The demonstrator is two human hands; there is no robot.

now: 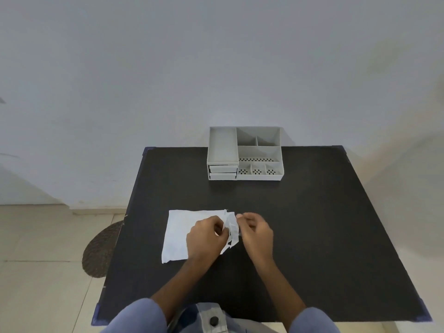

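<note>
A white cloth (pixel 179 233) lies flat on the black table (pixel 312 224), left of centre. Its right edge is lifted and crumpled between both hands. My left hand (pixel 205 237) pinches that raised edge from the left, its fingers curled. My right hand (pixel 255 233) pinches the same edge from the right, with thumb and fingertips together. The part of the cloth under my left hand is hidden.
A grey plastic organiser (pixel 245 153) with several open compartments and two small drawers stands at the table's far edge against the wall. A round woven mat (pixel 101 249) lies on the tiled floor to the left of the table.
</note>
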